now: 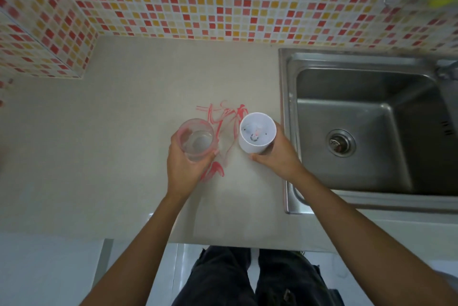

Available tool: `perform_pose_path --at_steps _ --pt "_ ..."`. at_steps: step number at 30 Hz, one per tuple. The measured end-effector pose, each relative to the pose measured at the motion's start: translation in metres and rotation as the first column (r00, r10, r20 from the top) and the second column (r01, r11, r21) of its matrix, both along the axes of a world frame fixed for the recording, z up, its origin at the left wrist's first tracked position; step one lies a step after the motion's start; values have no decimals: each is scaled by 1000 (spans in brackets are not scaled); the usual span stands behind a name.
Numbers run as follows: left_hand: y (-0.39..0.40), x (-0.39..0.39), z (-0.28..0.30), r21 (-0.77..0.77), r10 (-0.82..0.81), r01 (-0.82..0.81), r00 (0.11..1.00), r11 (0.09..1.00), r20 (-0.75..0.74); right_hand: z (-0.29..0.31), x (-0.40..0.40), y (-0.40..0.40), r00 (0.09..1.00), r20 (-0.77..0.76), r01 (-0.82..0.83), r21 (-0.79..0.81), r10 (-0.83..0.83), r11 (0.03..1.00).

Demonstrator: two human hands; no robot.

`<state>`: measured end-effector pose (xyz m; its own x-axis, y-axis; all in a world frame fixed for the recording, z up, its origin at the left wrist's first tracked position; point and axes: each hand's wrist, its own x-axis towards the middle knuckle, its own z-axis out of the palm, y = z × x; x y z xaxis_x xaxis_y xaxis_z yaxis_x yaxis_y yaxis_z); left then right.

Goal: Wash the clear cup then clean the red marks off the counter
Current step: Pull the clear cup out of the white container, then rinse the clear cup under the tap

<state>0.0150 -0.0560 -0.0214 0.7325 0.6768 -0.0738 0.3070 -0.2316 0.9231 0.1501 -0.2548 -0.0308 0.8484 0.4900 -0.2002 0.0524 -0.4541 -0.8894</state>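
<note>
**Two cups held over the red scribbles**

The left hand (184, 165) is wrapped around the clear cup (196, 139), held upright, maybe so nothing spills. The right hand (275, 157) is wrapped around a white cup (257, 132), open side up too. Both cups are over the counter (111, 144), right on top of the red marks (218, 120). The steel sink (359, 120) waits just to the right, so the clear cup probably goes there first.
</note>
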Motion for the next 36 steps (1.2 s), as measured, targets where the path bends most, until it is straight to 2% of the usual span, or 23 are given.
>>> perform_pose_path --at_steps 2,7,12,18,24,28,31,36 --pt "-12 -9 3 -9 15 -14 1000 1000 22 1 1 -10 997 45 -56 -34 57 998" --pt "-62 -32 17 41 53 -57 993 997 105 -5 3 -78 972 207 -53 -283 115 958" --pt "-138 -48 9 64 14 -13 1000 998 -19 -21 3 -182 931 296 -36 -507 213 861" --pt "-236 -1 10 121 -181 180 983 976 0 -41 12 -307 950 280 77 -635 136 769" --pt "-299 69 6 199 -262 279 959 940 -104 -45 40 -364 958 258 95 -692 122 715" --pt "-318 104 -4 331 -288 387 906 861 -310 -49 49 -373 964 215 56 -741 157 669" --pt "-326 121 -6 395 -299 448 873 802 -384 -52 51 -372 961 190 20 -771 200 636" --pt "-334 145 -11 625 -252 505 856 595 -451 -54 53 -372 966 160 0 -783 202 621"
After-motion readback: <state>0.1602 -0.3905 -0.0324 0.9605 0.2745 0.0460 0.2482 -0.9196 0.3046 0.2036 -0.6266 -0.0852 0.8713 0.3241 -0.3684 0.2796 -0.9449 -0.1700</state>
